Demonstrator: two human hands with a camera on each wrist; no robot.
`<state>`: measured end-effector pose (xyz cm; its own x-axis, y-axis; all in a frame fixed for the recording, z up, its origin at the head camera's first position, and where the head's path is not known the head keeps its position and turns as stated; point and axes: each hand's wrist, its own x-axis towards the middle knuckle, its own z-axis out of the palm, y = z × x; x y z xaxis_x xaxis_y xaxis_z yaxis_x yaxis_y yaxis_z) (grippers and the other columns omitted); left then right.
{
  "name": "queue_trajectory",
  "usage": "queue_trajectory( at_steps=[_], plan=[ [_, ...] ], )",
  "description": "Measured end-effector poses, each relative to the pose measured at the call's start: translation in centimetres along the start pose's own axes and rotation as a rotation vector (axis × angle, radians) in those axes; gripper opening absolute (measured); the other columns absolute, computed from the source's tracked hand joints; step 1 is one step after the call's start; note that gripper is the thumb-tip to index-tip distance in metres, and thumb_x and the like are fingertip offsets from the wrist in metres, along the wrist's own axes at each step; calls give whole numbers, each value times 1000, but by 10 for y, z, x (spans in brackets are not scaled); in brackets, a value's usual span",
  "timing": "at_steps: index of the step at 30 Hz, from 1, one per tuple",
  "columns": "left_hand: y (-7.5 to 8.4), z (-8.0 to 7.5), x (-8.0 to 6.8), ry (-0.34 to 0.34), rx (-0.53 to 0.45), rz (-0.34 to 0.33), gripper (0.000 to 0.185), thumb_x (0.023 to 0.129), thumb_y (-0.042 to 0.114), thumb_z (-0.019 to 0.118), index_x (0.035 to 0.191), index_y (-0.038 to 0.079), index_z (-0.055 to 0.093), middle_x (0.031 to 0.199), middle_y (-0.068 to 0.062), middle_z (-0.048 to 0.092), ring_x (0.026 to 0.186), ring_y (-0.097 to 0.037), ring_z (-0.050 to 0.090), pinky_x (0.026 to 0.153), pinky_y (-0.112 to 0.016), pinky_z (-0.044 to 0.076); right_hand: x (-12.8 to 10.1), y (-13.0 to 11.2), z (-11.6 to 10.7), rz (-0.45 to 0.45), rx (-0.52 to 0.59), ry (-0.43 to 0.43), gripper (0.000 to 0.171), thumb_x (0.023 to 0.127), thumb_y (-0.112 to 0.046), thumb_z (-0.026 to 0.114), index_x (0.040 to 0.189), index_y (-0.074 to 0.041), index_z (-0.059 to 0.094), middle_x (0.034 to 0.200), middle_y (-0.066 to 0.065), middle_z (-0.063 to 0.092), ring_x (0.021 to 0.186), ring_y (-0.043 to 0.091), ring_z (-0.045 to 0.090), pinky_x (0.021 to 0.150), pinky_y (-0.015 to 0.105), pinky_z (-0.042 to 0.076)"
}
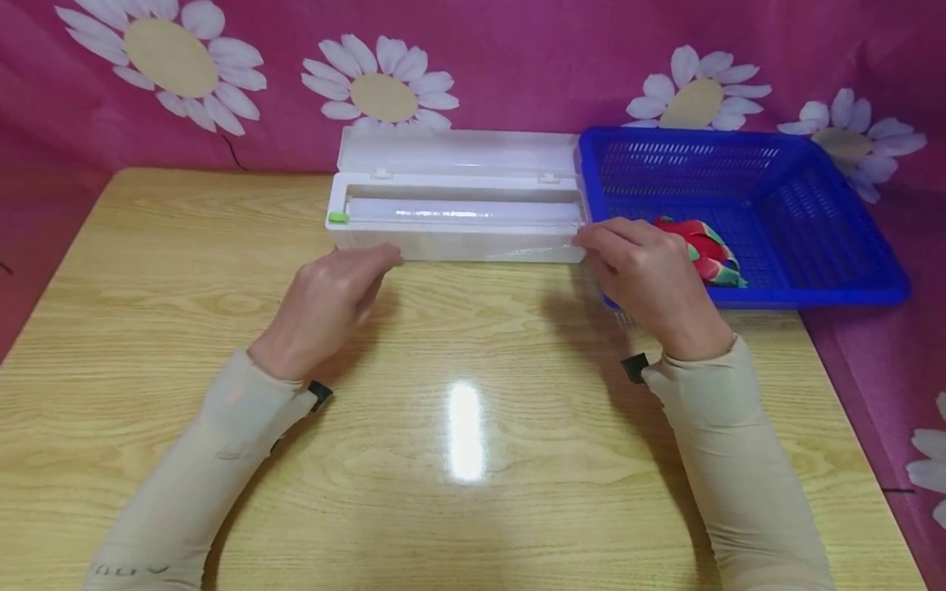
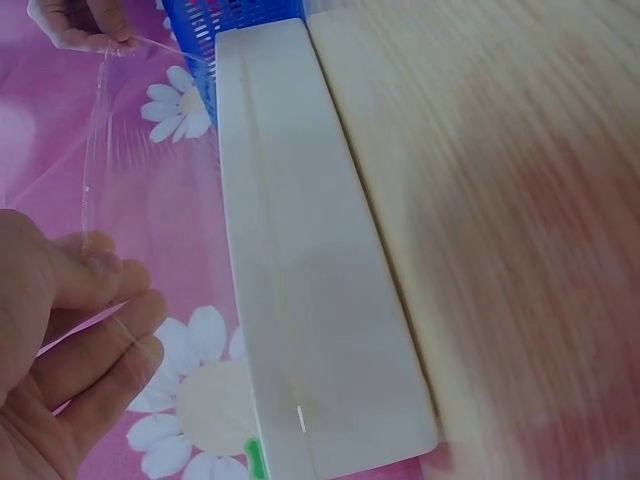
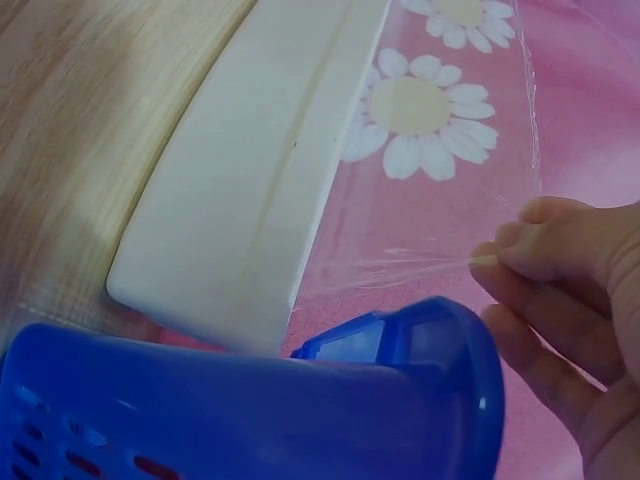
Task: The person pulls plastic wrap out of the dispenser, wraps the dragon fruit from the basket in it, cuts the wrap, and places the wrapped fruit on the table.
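Bare table [image 1: 458, 427] lay open on the near side. The white dispenser box [image 1: 458, 238] blocked the far edge, the blue basket [image 1: 813, 279] touching its right end; free passage remained far left.

The dispenser box [image 1: 458, 209] is white with a small green tab [image 1: 337, 217] at its left end, and the film [image 2: 100, 180] drawn from it is clear. Right of the box sits a blue basket [image 1: 813, 246] holding a red-and-green cloth [image 1: 709, 250]. The counter [image 1: 473, 394] is pale wood grain; behind the box hangs a magenta backdrop [image 1: 517, 57] with white, beige-centred daisies.
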<state>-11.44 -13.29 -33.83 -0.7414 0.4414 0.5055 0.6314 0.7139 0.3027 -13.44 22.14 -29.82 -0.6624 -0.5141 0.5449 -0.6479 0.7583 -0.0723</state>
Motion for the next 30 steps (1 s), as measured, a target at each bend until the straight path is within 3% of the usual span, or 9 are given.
queue_trajectory(
  at_steps=[7,14,21,26,28,30],
  plan=[
    [3,-7,2,-8,3,8,29,95,-9,65,119,3,71,106,-13,80,90,-28,77,84,-46,65,-1,1,-1,-33,-4,42,9,91,5,71,99,3,74,97,20,76,87,34,76,79,47,64],
    [5,-13,2,-29,-4,1,30,93,-9,69,120,3,73,115,-14,79,104,-31,77,90,-48,63,-1,4,6,-28,139,3,8,95,2,65,103,4,65,110,21,70,105,35,72,88,48,63],
    [4,-18,0,-74,4,9,34,92,-7,70,124,4,72,114,-14,79,104,-30,78,90,-47,63,0,7,9,-82,230,-42,4,94,4,58,96,1,56,113,19,68,110,32,71,73,38,58],
    [4,-20,1,-81,15,19,33,92,-5,72,123,4,72,115,-15,79,104,-30,78,90,-47,63,1,8,6,-64,245,-131,8,99,4,55,104,-1,56,130,14,72,97,28,72,73,37,58],
    [5,-20,1,-81,18,24,33,92,-5,72,123,4,72,114,-15,79,103,-30,78,90,-47,63,0,8,4,-42,238,-169,15,100,5,56,112,-3,56,131,12,73,86,25,72,67,36,57],
    [5,-20,1,-82,18,28,32,91,-5,72,122,3,72,113,-15,79,102,-30,78,89,-47,63,-1,8,3,-30,232,-191,21,100,6,58,118,-4,57,128,10,75,88,26,75,70,38,61]
  ],
)
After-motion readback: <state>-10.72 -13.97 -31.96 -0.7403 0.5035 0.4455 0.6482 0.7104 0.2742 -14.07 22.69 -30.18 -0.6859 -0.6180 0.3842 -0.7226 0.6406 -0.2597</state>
